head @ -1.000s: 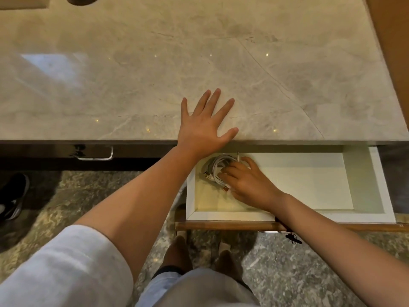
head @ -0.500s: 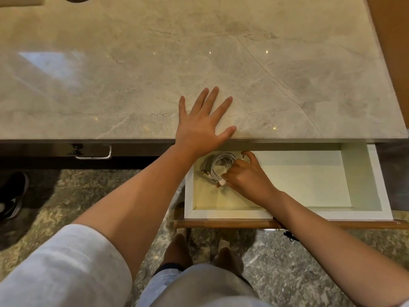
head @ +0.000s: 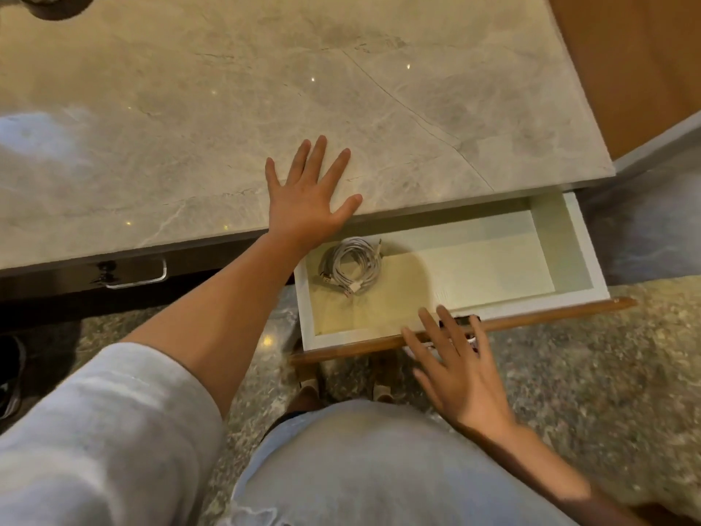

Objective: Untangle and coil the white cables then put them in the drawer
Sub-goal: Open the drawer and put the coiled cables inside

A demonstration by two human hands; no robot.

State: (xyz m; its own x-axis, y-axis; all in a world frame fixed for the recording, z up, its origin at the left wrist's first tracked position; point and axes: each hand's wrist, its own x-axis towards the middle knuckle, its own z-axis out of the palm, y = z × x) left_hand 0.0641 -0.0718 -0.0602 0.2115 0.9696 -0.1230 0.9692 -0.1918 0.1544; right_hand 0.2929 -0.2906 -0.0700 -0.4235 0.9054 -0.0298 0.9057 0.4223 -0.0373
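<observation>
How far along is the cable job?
Done: the white cables lie coiled in the open drawer's left end, nothing holding them. In hand: the right hand is open at the drawer's wooden front edge, fingers straight; the left hand rests flat on the marble countertop. Left: the drawer is not yet closed, likely the next move.

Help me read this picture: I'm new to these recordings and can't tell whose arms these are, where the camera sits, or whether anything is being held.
There is no machine: the camera is worn on a person's head, looking down at their own arms. The left hand rests flat, fingers spread, on the marble countertop. Below it an open white drawer holds the coiled white cables in its left end. The right hand is open at the drawer's wooden front, a little blurred. Neither hand has a grip on anything.
</observation>
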